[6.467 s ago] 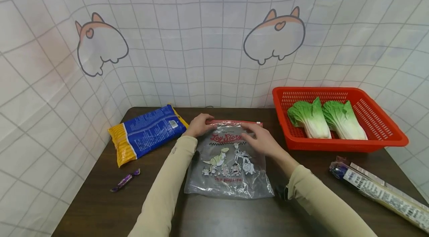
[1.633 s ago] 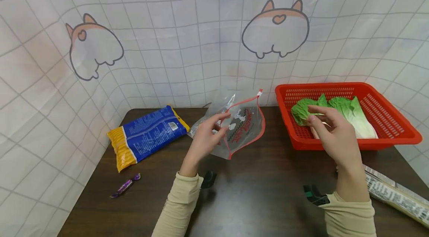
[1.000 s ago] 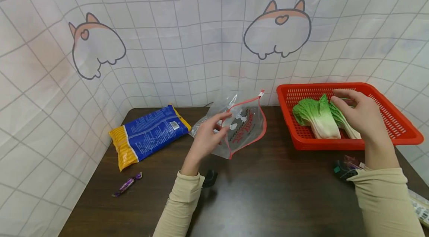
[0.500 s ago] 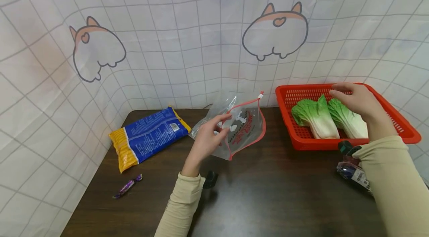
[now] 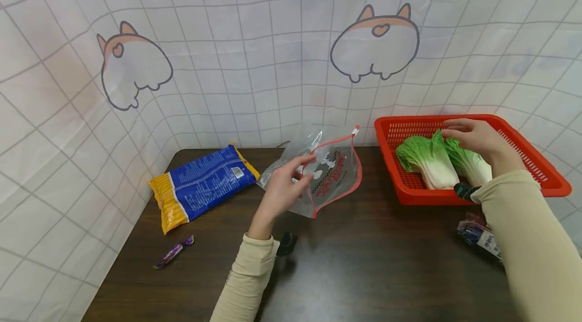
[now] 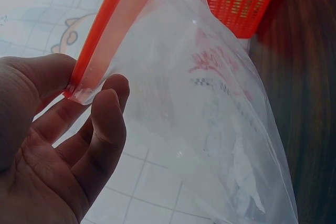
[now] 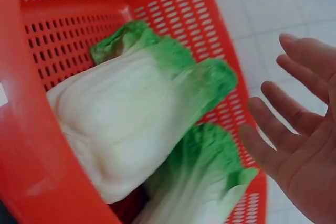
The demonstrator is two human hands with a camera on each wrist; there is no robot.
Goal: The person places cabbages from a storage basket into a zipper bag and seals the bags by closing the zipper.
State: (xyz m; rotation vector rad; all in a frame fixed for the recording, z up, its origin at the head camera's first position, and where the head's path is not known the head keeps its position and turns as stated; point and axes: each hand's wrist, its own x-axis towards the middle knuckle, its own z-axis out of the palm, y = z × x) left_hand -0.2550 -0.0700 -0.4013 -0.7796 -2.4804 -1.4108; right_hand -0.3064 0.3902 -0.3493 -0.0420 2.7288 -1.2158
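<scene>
My left hand (image 5: pixel 285 186) pinches the red rim of a clear zip bag (image 5: pixel 337 183) with red printing. The bag's mouth gapes toward the right; in the left wrist view its red edge (image 6: pixel 100 35) lies between thumb and fingers. Over a red plastic basket (image 5: pixel 427 196) hovers my right hand (image 5: pixel 484 142), fingers spread and holding nothing. Two napa cabbages, the left one (image 5: pixel 434 163) and the right one (image 5: pixel 470 163), lie inside. The right hand and sleeve cover part of the right cabbage. In the right wrist view the fingers stay apart from the near cabbage (image 7: pixel 115 119).
A blue and yellow packet (image 5: pixel 204 183) lies at the back left of the dark table (image 5: pixel 364 271). In front of it is a purple-wrapped candy (image 5: pixel 175 251). A long printed package (image 5: pixel 479 236) lies below the basket, partly under the right sleeve.
The bag, earlier flat on the table, is now lifted with its mouth spread in the left hand. My right hand left it, moved right over the basket, and lately shifted slightly left.
</scene>
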